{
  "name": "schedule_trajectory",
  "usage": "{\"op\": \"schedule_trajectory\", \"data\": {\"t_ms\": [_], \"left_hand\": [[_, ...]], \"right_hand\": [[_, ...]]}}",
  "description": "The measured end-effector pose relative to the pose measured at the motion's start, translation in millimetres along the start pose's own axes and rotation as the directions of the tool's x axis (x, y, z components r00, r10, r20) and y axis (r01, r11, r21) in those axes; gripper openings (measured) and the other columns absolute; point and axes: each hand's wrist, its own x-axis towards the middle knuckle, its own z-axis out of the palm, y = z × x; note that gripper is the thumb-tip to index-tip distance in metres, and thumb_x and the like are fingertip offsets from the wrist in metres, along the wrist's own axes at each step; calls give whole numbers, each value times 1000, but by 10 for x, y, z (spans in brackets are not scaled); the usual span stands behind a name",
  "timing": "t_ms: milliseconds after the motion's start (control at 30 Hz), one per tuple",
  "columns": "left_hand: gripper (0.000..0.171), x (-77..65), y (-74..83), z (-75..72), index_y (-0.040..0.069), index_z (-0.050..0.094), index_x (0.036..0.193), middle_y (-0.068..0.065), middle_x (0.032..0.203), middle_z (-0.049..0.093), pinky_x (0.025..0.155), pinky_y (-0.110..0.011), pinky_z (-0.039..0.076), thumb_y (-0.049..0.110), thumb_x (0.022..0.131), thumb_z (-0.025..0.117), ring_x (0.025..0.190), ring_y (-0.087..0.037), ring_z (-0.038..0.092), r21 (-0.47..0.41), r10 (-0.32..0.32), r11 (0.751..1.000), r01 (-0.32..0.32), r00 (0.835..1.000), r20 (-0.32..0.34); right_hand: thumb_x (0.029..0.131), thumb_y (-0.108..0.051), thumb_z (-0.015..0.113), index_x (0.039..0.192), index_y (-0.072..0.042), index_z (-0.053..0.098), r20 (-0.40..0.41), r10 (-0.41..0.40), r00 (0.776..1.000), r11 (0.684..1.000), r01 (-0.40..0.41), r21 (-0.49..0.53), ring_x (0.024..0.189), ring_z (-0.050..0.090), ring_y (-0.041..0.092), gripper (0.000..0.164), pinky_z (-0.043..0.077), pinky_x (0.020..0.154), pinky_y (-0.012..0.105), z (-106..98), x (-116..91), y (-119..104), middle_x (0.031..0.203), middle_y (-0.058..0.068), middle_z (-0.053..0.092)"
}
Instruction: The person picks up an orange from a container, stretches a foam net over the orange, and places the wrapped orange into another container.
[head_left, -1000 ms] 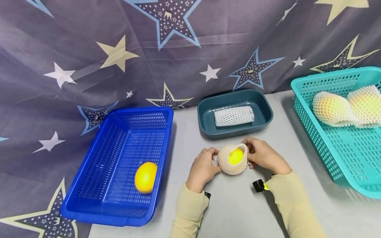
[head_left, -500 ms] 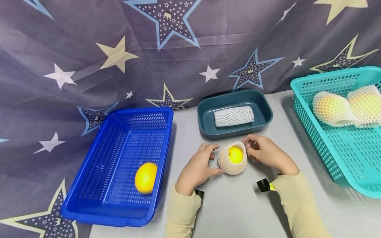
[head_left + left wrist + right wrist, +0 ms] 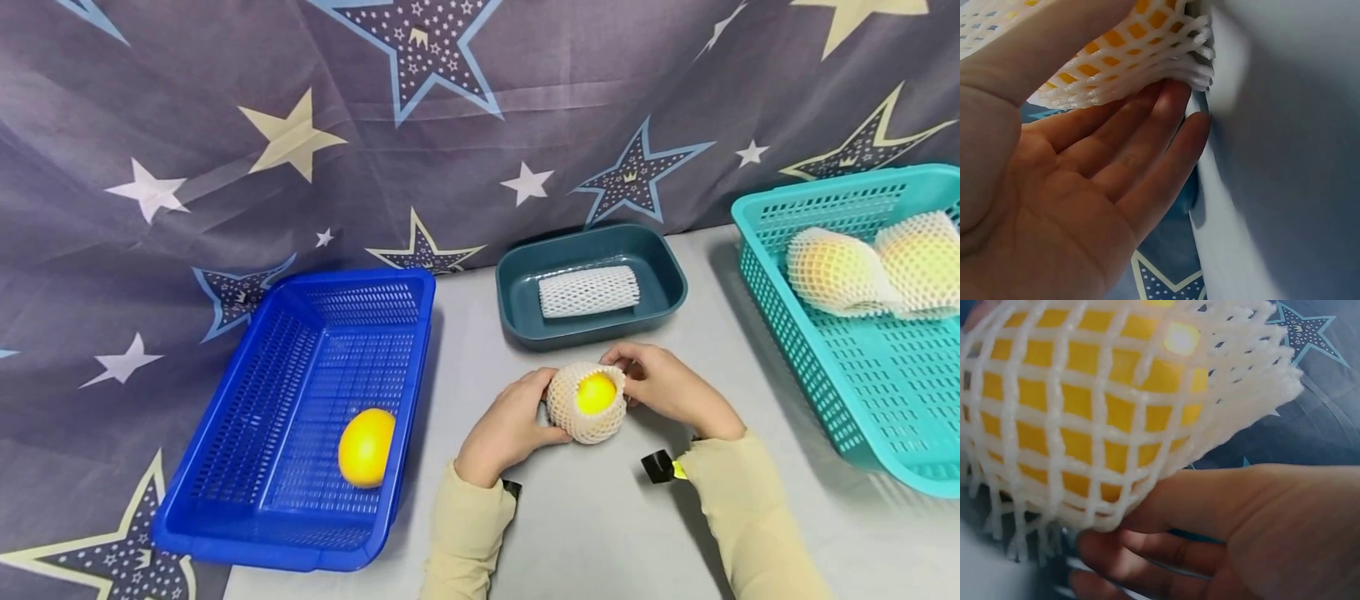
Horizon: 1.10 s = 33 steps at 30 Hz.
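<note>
A yellow-orange fruit, seemingly an orange [image 3: 596, 393], sits inside a white foam fruit net [image 3: 567, 407] on the table in the head view. The net's open mouth tilts up and toward the right, baring the fruit's top. My left hand [image 3: 508, 431] holds the netted fruit from the left, thumb at the front and fingers behind. In the left wrist view the thumb crosses the mesh and the fingertips [image 3: 1175, 97] lie at its frayed end. From the right, my right hand [image 3: 666, 387] pinches the net's edge between thumb and fingers; the right wrist view shows the mesh stretched over the fruit.
A blue basket [image 3: 408, 417] at left holds one bare orange [image 3: 367, 448]. Behind the hands stands a dark teal tray [image 3: 517, 329] with a rolled white foam net [image 3: 589, 292]. A turquoise basket [image 3: 780, 367] at right holds two netted fruits [image 3: 840, 273]. A star-patterned cloth hangs behind.
My left hand let go of the net's left end, spread apart, then closed in again round the netted fruit. The right hand shifted slightly and still works at the net's right edge.
</note>
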Motion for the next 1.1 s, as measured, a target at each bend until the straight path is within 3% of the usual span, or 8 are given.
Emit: {"op": "schedule_trajectory", "data": {"t_ms": [133,300,400,533,700,900,1100], "left_hand": [[70,4,-25,12,11,50,127,0,122,55,98,-27,38,19,66,84,114,-12,49,-12,2,1000,-2,1000,-2],[68,-1,-47,6,11,50,126,1,120,56,96,-26,39,20,67,83,110,-11,51,-37,1,999,-1,1000,2],[66,1,-63,13,12,51,125,2,118,57,94,-26,41,20,68,83,107,-10,51,-71,-19,997,20,1000,6],[58,17,-98,32,12,55,120,3,107,58,85,-25,43,22,70,81,95,-10,52,-100,-50,994,49,999,0],[50,17,-127,43,12,58,114,4,96,55,78,-24,43,24,71,80,88,-13,52,-98,-63,993,61,998,-11],[50,28,-129,48,12,58,114,4,97,55,78,-23,43,24,71,81,88,-11,50,-78,-60,995,59,998,-13],[51,36,-140,72,10,57,115,3,101,55,81,-24,43,23,71,80,90,-9,50,-53,-59,997,58,998,-21]], "right_hand": [[83,5,58,102,2,59,-6,-26,1000,999,26,-28,65,54,17,20,51,56,28,-7,2,11,84,9,58],[80,9,53,102,-5,61,-18,-108,994,993,107,-48,81,56,18,28,49,74,34,-21,1,-7,92,4,61],[81,10,53,106,-7,61,-2,-136,991,991,136,-1,92,55,20,31,48,82,41,-38,-18,-30,101,3,61],[83,5,59,116,-8,56,40,-167,985,985,165,46,105,53,25,36,45,89,46,-88,-62,-34,115,5,56],[79,-3,69,130,-12,46,122,-236,964,971,229,67,116,47,22,57,42,93,45,-110,-100,-24,129,0,48],[68,-25,83,135,-18,40,155,-227,961,974,224,35,112,45,14,80,40,95,31,10,-60,-5,127,-9,46],[64,-28,85,132,-23,40,149,-200,968,979,190,79,104,50,14,82,42,90,28,112,-6,40,120,-9,50]]}}
